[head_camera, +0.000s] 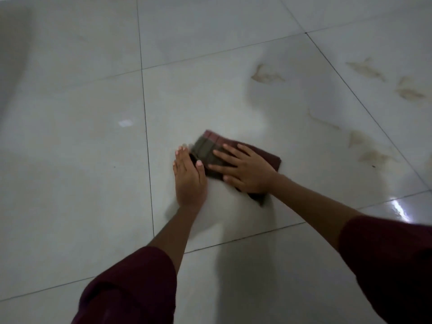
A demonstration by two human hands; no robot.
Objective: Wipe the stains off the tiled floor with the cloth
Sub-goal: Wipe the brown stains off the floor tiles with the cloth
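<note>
A folded dark cloth [205,150], maroon and olive with stripes, lies flat on the pale glossy tiled floor [81,136] near the middle of the view. My right hand [245,169] is spread flat on top of the cloth, fingers apart, pressing it down. My left hand [189,176] rests flat on the floor against the cloth's left edge, with its thumb touching the fabric. Brown stains [266,74] streak the tiles to the right: one above the cloth, several more [371,148] further right.
Dark grout lines [146,127] cross the floor. A small white speck [125,123] lies on the tile left of the cloth. Bright light reflects off the tile at the right [401,208]. Both forearms wear maroon sleeves.
</note>
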